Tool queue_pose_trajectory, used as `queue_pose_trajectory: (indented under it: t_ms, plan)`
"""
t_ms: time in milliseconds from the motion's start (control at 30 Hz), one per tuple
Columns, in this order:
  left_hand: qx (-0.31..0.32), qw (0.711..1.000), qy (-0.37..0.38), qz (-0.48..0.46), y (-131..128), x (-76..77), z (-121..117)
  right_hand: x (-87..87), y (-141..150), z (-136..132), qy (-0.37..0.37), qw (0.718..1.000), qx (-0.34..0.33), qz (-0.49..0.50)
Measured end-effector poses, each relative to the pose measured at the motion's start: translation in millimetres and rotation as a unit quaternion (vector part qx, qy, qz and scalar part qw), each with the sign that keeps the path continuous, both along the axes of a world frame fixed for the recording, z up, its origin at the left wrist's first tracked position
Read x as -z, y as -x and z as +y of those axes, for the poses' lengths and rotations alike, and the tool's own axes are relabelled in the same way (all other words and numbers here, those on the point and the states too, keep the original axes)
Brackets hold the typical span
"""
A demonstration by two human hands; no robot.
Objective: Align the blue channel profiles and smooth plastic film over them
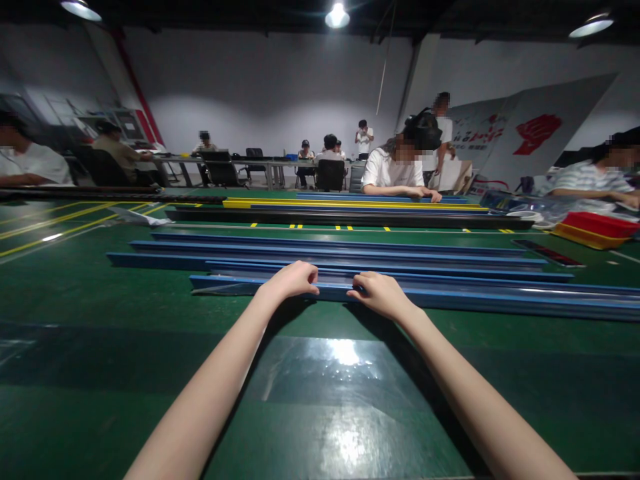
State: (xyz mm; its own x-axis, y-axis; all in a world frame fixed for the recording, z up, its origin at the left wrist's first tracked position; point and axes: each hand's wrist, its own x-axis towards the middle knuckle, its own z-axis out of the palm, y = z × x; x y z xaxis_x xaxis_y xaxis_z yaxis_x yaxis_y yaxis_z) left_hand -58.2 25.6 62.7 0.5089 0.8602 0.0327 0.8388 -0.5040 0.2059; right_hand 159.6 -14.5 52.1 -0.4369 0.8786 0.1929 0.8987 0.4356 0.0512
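A long blue channel strip [480, 301] lies crosswise on the green table, nearest to me. My left hand [295, 280] is closed over its near edge, left of the middle. A short gap to the right, my right hand [381, 292] grips the same strip with its fingers curled over the edge. Some fingertips are hidden behind the strip and the knuckles. Just beyond lie several more blue channel strips [150, 260], roughly parallel to this one.
Farther back lie a black strip [350, 218] and a yellow strip [360, 204]. A person [395, 167] works across the table. To the right are a dark phone [547, 253] and a red tray [600, 225]. A clear sheet [300, 373] lies on the green tabletop [100, 413] before me.
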Motion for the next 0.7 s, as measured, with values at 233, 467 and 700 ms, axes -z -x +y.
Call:
queue_pose_trajectory:
  t_ms: [233,467,700]
  plan:
    - [0.023,1.000,0.002,0.009,2.6,0.2,2.7,-1.6,14.2,4.3,-0.013,1.000,-0.010,-0.001]
    - [0.030,0.999,-0.019,0.027,1.8,-1.8,0.5,-2.3,11.8,2.8,-0.003,1.000,-0.008,-0.013]
    - [0.044,0.998,-0.039,0.037,1.4,-2.9,-3.9,-3.3,9.1,2.3,0.002,1.000,-0.005,-0.011]
